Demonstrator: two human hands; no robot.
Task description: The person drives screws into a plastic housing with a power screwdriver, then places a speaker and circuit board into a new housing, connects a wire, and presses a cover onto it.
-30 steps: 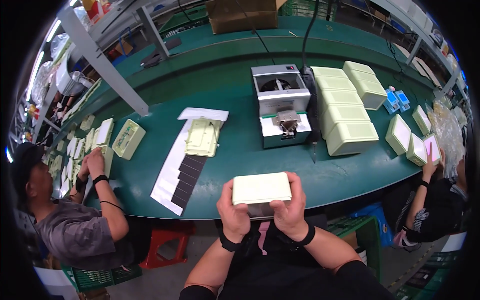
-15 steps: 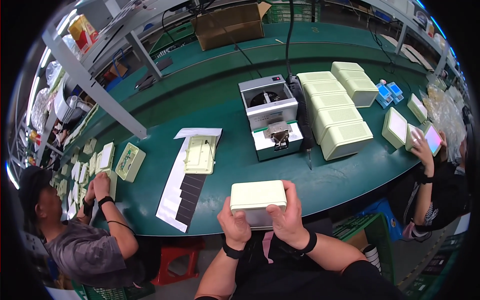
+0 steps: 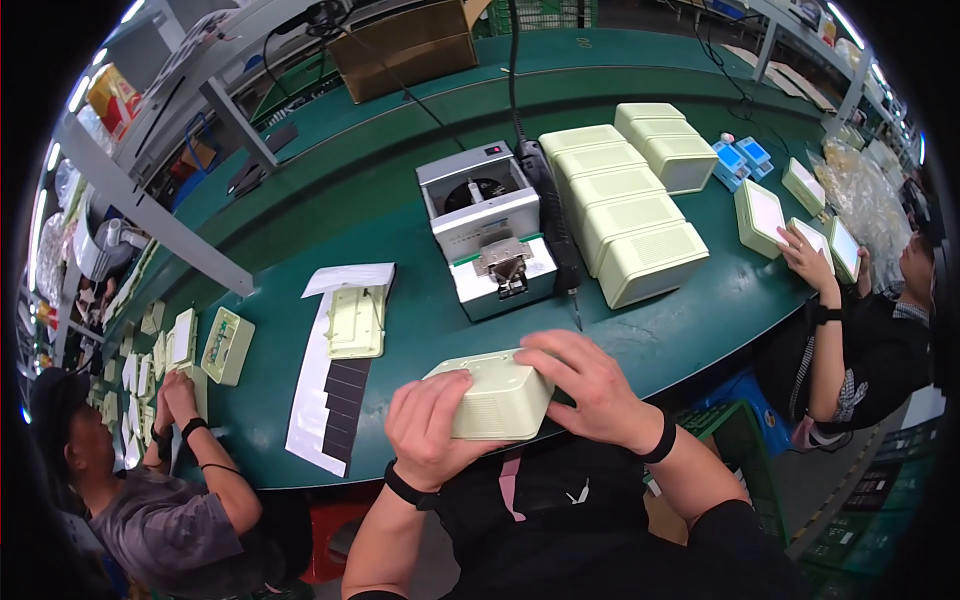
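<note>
A pale green plastic case [image 3: 495, 405] is held above the near edge of the green bench, tilted, with a ribbed panel facing up toward me. My left hand [image 3: 428, 425] is closed round its left end, fingers over the top. At the right end, my right hand [image 3: 592, 392] grips a corner, its fingers over the far top edge and its thumb at the side. Beyond the case stands a grey screw feeder [image 3: 490, 225]. A black electric screwdriver [image 3: 560, 225] hangs beside it, tip down. The underside of the case is hidden.
Rows of pale green cases [image 3: 645, 235] stand right of the feeder. Left lies an open case shell [image 3: 355, 325] on a white and black sheet [image 3: 312, 405]. Co-workers handle cases at both sides. Blue devices [image 3: 730, 165] sit farther right; a metal post [image 3: 165, 210] rises at left.
The case has been turned over in my hands, bringing its ribbed panel into sight. My right hand has shifted to its far right edge. The whole view has swung slightly right.
</note>
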